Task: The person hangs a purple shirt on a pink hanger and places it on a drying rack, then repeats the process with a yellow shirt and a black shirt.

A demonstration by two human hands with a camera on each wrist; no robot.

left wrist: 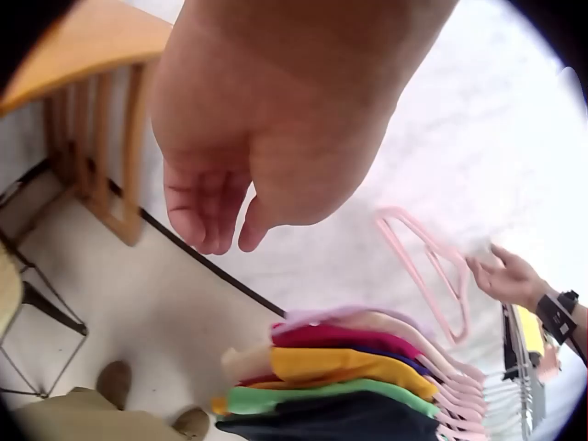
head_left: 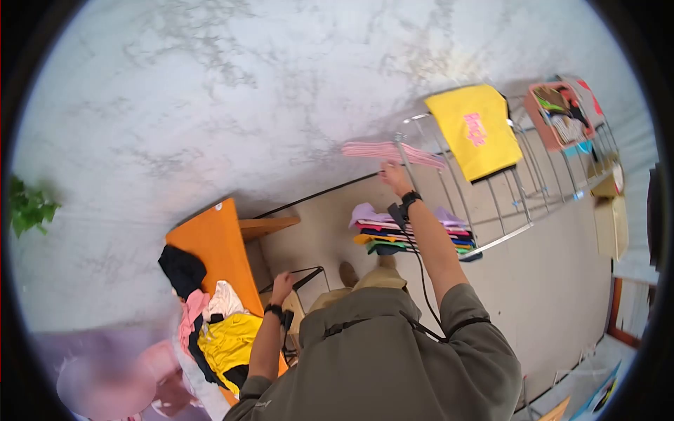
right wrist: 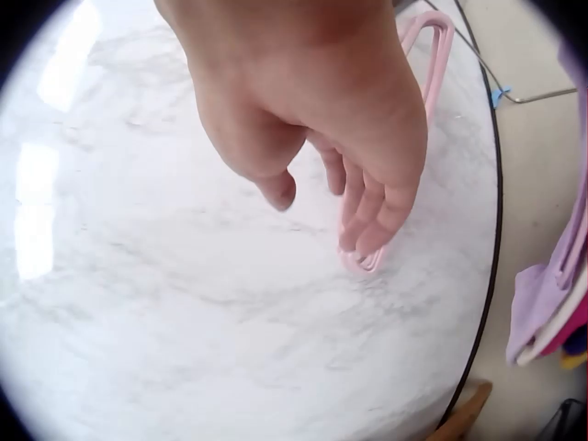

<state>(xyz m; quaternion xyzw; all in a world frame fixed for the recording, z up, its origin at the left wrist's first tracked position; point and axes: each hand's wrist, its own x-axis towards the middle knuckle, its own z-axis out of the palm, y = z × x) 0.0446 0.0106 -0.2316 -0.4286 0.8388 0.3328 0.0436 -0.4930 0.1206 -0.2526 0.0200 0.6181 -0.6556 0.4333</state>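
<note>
My right hand [head_left: 394, 177] is raised beside the pink hangers [head_left: 372, 149] at the near end of the metal rack. In the right wrist view its fingertips overlap a pink hanger [right wrist: 439, 60], the thumb standing well apart and the fingers loosely bent. Below that arm, a row of garments [head_left: 414, 235] in lilac, yellow, green and dark colours hangs on pink hangers. By the orange table, my left hand [head_left: 282, 289] hangs with loosely curled fingers and nothing in them. The left wrist view shows that hand [left wrist: 266, 147] above the hanging clothes.
Loose clothes, among them a yellow garment [head_left: 232, 344] and a black one [head_left: 182, 270], lie on the orange table [head_left: 221, 242] at left. A yellow shirt [head_left: 470, 130] drapes over the metal rack [head_left: 491, 242]. Farther right stands a pink basket [head_left: 545, 126] of clothes. A marbled wall rises ahead.
</note>
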